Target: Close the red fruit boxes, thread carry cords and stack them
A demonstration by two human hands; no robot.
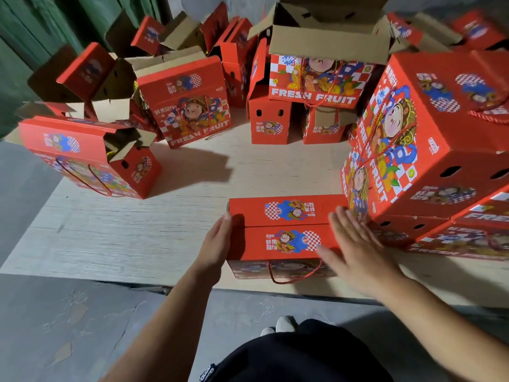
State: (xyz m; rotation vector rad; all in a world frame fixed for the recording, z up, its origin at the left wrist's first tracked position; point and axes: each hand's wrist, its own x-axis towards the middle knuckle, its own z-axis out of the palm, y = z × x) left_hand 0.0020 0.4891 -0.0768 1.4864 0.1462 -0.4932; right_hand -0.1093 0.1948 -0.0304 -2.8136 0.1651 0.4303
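Note:
A closed red fruit box [286,230] stands on the pale wooden board [137,238] right in front of me, both top flaps folded down. A red carry cord [293,279] hangs in a loop on its near side. My left hand [217,244] lies flat against the box's left end, fingers straight. Over the right part of the lid my right hand [355,244] is spread, fingers straight and blurred; I cannot tell if it touches. To the right rises a stack of closed red boxes [429,150] with cords.
Several open red boxes with raised brown flaps stand at the left [91,158], back left [187,103] and back middle [322,73]. Grey concrete floor [68,326] lies before the board's near edge. My shoes [281,325] show below.

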